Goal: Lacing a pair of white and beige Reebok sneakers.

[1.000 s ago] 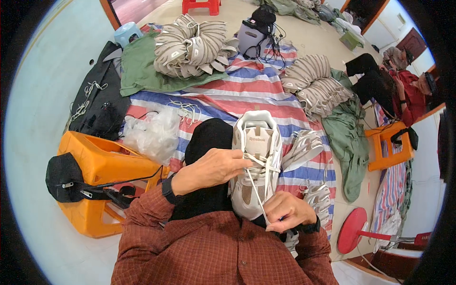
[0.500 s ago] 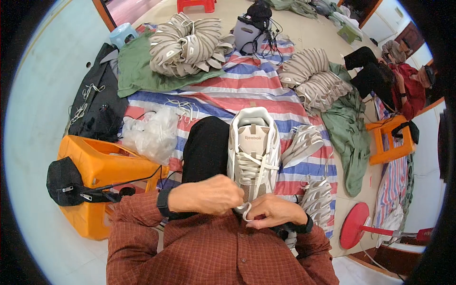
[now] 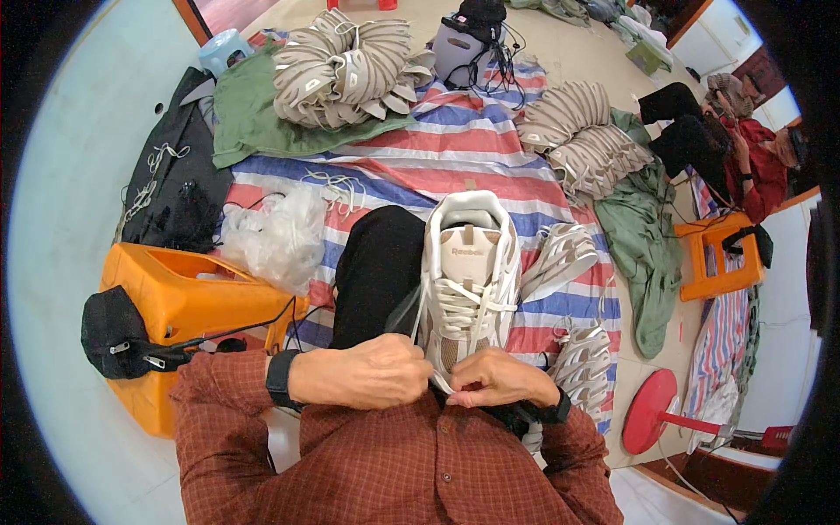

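Note:
A white and beige sneaker [image 3: 470,249] rests on my lap, its tongue and collar pointing away from me. White shoelace [image 3: 458,302] crosses its front in several rows, and loose lengths run down to my hands. My left hand [image 3: 376,372], closed in a fist, grips a lace at the left of the toe. On the other side, my right hand [image 3: 500,378] pinches a lace between thumb and fingers. A short curve of lace shows between the two hands, which are slightly apart. The sneaker's toe is partly hidden behind them.
Striped sheeting [image 3: 455,162] covers the floor. Bundled shoe uppers [image 3: 350,70] lie far left, more uppers [image 3: 577,131] at right, loose ones [image 3: 560,258] beside the sneaker. An orange stool [image 3: 184,306] stands left, a red round-based stand [image 3: 649,411] right. Another person [image 3: 744,166] sits far right.
My left hand has shifted a little left, away from my right hand. The lace loop between them has drawn smaller, and a blurred lace now runs along the sneaker's left side.

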{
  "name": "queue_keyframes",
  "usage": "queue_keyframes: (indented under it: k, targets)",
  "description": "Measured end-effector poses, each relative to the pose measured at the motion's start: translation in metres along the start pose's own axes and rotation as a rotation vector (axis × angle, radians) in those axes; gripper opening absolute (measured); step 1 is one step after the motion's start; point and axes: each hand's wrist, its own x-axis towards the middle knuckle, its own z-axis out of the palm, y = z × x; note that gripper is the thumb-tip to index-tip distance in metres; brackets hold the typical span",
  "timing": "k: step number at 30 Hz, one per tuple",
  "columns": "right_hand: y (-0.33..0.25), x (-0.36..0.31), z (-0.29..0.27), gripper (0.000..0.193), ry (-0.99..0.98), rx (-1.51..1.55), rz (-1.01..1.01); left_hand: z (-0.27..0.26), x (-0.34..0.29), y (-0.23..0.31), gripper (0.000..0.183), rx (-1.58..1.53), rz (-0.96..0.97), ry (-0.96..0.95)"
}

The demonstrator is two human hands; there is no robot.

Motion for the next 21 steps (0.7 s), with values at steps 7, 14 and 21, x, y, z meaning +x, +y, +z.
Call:
queue_keyframes:
  k: [7,14,21]
  targets:
    - [0.005,0.001,0.002,0.017,0.028,-0.012,0.004,-0.008,-0.002,-0.01,0.013,-0.166,-0.108,-0.008]
    - [-0.006,-0.001,0.012,0.015,0.035,-0.32,-0.058,-0.027,0.011,0.004,0.025,-0.59,0.118,0.016]
    - [-0.041,-0.025,-0.008,0.015,-0.221,0.078,-0.169,-0.02,0.03,-0.046,0.01,-0.491,-0.256,0.57]
